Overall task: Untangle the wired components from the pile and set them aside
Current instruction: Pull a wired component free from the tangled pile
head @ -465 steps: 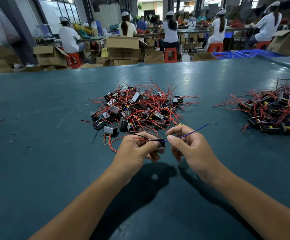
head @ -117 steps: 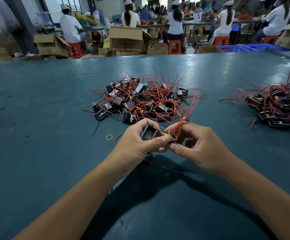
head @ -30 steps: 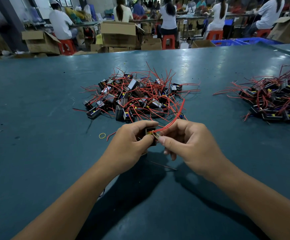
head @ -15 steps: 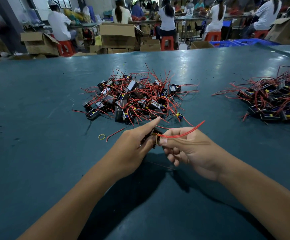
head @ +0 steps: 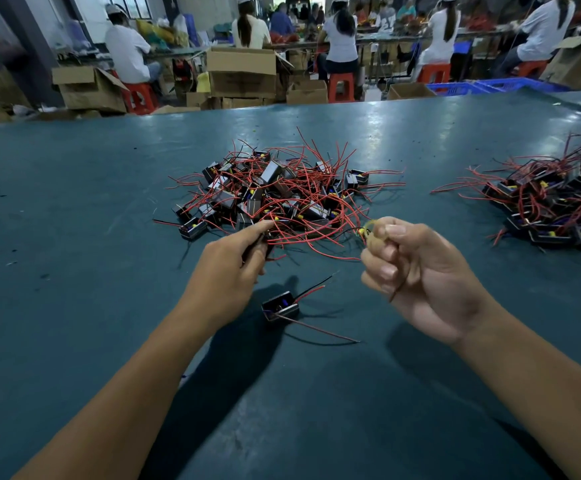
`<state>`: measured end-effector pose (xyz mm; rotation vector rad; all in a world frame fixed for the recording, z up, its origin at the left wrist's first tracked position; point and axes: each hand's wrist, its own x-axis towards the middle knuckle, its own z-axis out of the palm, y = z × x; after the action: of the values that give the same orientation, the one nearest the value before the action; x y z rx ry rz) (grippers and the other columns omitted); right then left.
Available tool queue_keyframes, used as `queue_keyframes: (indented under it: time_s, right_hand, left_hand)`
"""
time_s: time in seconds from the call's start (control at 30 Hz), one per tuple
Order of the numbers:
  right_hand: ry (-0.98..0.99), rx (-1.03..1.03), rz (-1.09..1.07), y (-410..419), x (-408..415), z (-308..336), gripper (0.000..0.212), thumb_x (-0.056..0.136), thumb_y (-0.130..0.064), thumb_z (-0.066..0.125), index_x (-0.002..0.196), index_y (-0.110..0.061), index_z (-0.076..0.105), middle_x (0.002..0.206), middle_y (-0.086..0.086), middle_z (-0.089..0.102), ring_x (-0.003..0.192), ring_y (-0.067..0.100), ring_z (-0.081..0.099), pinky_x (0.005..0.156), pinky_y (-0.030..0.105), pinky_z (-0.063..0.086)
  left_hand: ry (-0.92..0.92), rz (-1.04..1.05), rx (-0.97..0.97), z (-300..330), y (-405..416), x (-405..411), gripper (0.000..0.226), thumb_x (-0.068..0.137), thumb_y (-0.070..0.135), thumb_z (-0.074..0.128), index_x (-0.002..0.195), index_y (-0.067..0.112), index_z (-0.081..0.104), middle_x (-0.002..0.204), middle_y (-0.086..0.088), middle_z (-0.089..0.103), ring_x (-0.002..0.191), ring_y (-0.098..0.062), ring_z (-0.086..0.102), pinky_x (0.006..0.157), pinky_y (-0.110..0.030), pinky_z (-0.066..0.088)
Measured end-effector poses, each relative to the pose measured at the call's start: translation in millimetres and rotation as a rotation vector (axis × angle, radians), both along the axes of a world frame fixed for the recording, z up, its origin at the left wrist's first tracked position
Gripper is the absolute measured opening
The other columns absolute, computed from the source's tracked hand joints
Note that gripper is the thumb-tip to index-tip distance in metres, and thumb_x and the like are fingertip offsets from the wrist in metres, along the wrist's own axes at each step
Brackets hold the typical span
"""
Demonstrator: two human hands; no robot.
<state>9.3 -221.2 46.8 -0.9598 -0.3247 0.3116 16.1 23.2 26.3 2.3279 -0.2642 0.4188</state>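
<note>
Head view: component [head: 279, 306] now off hands [head: 228, 268].

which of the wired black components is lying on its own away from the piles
The single black box component on the teal table between the two forearms: it lies alone, wires trailing right, while all others sit tangled in the central pile or right pile.

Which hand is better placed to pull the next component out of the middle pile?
Probably left: the left hand already touches the middle pile, while the right hand pinches a rubber band.

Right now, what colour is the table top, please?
Dark teal table top, clearest in the head view.
</note>
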Motion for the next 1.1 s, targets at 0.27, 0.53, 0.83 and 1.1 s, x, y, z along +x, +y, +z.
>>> queue_keyframes:
  time_s: [0.27,0.53,0.83,1.1]
  right_hand:
    - [-0.182,-1.089,-0.491,-6,22,-38,0.011,0.085,-0.015,0.066,0.074,-0.016,0.068,0.053,-0.006,0.061,0.045,0.008,0.045,0.046,0.021,0.037]
    - [-0.409,-1.178,-0.599,-9,22,-33,0.014,0.086,-0.021,0.067,0.073,-0.023,0.065,0.060,-0.006,0.064,0.051,0.002,0.049,0.052,0.019,0.040]
    - [-0.841,-1.349,-0.347,-1,15,-32,0.005,0.091,-0.018,0.066,0.095,-0.020,0.066,0.089,-0.011,0.060,0.088,0.008,0.052,0.084,0.022,0.043]
    - [-0.749,-1.509,-0.288,1,16,-35,0.039,0.098,-0.025,0.056,0.138,-0.023,0.052,0.138,-0.008,0.055,0.139,0.013,0.038,0.116,0.035,0.020]
  left_hand:
    - [0.199,-0.079,-0.627,9,-9,-2,0.035,0.100,-0.001,0.042,0.123,0.010,0.067,0.073,-0.007,0.069,0.058,-0.018,0.060,0.051,-0.026,0.049]
    - [0.406,-0.243,-0.803,9,-14,-5,0.030,0.104,0.010,0.046,0.125,0.017,0.066,0.077,-0.007,0.065,0.053,-0.015,0.044,0.047,-0.020,0.034]
    - [0.381,-0.358,-0.774,16,-16,-12,0.011,0.100,0.012,0.052,0.109,0.013,0.059,0.078,-0.013,0.067,0.051,-0.015,0.043,0.047,-0.019,0.033]
    - [0.442,-0.362,-0.791,35,7,-16,0.008,0.092,0.014,0.060,0.098,0.012,0.065,0.080,-0.020,0.068,0.049,-0.015,0.042,0.044,-0.018,0.035]
